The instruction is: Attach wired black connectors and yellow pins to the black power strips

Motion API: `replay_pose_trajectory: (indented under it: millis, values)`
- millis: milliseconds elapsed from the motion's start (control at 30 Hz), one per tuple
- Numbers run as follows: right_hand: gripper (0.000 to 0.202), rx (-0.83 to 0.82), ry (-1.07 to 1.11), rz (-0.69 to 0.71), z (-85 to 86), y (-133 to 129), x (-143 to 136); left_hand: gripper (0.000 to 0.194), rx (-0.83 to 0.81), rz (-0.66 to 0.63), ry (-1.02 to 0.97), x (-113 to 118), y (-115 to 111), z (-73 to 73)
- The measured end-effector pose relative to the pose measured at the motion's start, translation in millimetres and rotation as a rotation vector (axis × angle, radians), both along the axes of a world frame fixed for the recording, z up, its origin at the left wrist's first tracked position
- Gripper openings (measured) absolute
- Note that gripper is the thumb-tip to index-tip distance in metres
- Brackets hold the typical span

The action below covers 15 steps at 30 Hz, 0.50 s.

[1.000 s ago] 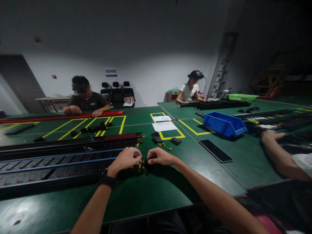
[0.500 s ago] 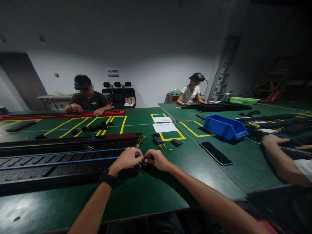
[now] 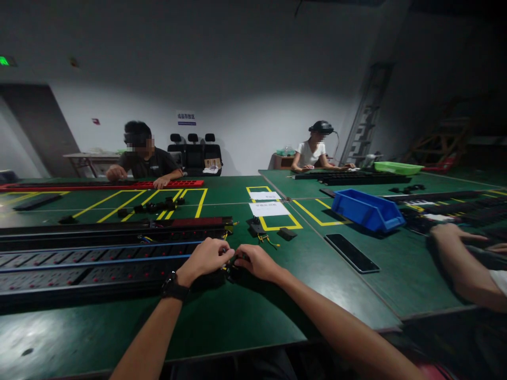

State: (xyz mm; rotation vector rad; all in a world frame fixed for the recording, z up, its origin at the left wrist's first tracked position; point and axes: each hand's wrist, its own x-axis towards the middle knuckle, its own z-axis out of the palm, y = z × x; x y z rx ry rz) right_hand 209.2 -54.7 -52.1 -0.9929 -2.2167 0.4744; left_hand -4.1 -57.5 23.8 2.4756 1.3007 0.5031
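At the right end of a long black socket strip (image 3: pixel 119 274) with red dots, my two hands work close together. My left hand (image 3: pixel 208 256) is closed, thumb and fingers bent in over the strip's end. My right hand (image 3: pixel 255 259) faces it with fingers curled and pinched around something dark and small. A small dark part (image 3: pixel 227 270) with a bit of yellow shows just beneath my fingertips; its kind is unclear. Another socket strip (image 3: pixel 106 257) with blue edging lies behind the first. My left wrist wears a black watch (image 3: pixel 174 287).
Beyond my hands lie black end pieces (image 3: pixel 257 228) with yellow wires and white paper labels (image 3: pixel 269 209). To the right are a phone (image 3: pixel 351 253), a blue bin (image 3: pixel 366 210) and a neighbour's arm (image 3: pixel 455 253). Two people work across the green table (image 3: pixel 285 316).
My hands stay at the strip's end, with only small finger movements. The view has shifted slightly. My left fingertips now sit a little further right over the small part.
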Motion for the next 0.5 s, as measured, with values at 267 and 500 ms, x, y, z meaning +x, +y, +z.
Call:
replay_pose_trajectory:
  millis: [267,500]
  values:
    - [0.009,0.001,-0.029,-0.018,2.5,-1.8,0.0,0.041,-0.013,0.009,0.032,-0.5,0.7,-5.8]
    - [0.014,-0.016,-0.107,-0.058,8.4,-5.9,1.0,0.042,-0.031,-0.013,0.015,-1.5,0.6,-0.3]
